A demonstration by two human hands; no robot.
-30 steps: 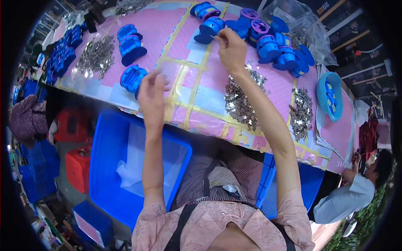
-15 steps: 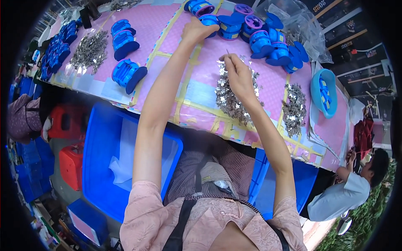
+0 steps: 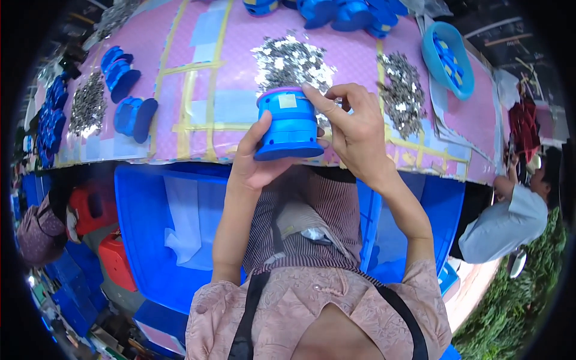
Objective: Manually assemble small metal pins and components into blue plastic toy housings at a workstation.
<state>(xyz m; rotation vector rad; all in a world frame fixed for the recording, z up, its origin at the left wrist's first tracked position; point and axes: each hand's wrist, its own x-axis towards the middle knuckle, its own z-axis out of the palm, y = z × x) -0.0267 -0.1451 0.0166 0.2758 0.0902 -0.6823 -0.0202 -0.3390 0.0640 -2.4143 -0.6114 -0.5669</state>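
Observation:
My left hand [image 3: 258,157] is wrapped round a blue plastic spool-shaped part [image 3: 291,127], held up near the table's front edge. The part has a purple ring on top, a pale yellow square on its side and a wide dark blue flange below. At its upper right rim, the thumb and fingers of my right hand [image 3: 358,129] are drawn together. A thin dark sliver shows by that thumb tip, too small to make out. Just behind the part lies a heap of small shiny metal pieces [image 3: 288,62].
More blue parts stand at the far edge [image 3: 348,15] and on the left [image 3: 135,119]. A second metal heap [image 3: 402,90] and a turquoise bowl [image 3: 429,51] of blue pieces lie right. Blue bins [image 3: 141,240] sit below the table. Another person [image 3: 504,222] is at the right.
My left hand has brought a blue part from the far row toward me. My right hand has moved from above the metal heap to that part's rim. The view has shifted.

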